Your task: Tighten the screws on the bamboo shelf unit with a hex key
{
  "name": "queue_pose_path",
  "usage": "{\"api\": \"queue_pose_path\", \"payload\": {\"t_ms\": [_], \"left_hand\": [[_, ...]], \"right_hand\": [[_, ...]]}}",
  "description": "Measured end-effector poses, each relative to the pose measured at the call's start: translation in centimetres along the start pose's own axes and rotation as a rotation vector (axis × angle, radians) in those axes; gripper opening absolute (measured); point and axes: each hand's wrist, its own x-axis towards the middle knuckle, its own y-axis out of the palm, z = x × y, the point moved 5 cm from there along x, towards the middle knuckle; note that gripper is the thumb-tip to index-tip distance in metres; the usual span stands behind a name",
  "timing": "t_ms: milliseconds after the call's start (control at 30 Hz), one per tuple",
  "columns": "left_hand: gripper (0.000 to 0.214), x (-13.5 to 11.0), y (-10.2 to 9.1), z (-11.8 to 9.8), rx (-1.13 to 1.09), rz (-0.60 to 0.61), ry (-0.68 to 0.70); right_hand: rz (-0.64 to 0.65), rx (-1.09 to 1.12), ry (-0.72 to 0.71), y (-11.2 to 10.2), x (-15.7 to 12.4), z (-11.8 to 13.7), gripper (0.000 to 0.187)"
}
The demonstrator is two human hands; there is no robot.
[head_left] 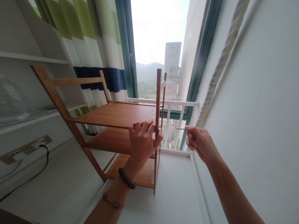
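A brown wooden shelf rack [119, 112] with three tiers stands in front of me. My left hand [143, 141] is closed over the front right corner of its top board, fingers on the board and thumb at the upright post [158, 99]. Dark beads and a thin cord circle that wrist. To the right of the rack, my right hand [199, 140] pinches a thin metal rod [180, 128] between thumb and finger. The rod points left towards the post with a gap between them. Whether its gripped end is bent is hidden by the fingers.
Behind the rack are a window [149, 37], a white railing [169, 124] and a striped curtain [93, 40]. A white wall [261, 109] with a pipe [224, 59] borders the right. White built-in shelves [35, 57] and a socket strip [25, 149] with a black cable [48, 155] are left.
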Motion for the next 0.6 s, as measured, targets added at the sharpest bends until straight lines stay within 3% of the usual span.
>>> {"api": "queue_pose_path", "payload": {"t_ms": [100,200,333,400,600], "left_hand": [[0.013,0.1,0.0,0.0,-0.004,0.012,-0.013],[0.024,-0.8,-0.7,0.2,-0.072,0.051,0.033],[0.036,-4.7,-3.1,1.8,-0.177,0.038,0.021],[0.032,-7.5,-4.4,3.3,-0.238,0.049,-0.12],[0.019,-14.5,-6.3,7.2,-0.458,0.31,-0.576]], "right_hand": [[0.088,-0.007,0.011,1.0,-1.2,-2.0,0.037],[0.055,0.006,0.01,2.4,-2.6,-3.9,0.04],[0.054,-0.06,-0.02,5.0,-4.7,-5.2,0.043],[0.107,-0.062,-0.015,6.8,-5.6,-6.1,0.043],[0.298,-0.012,0.157,12.2,-6.7,-11.6,0.043]]}}
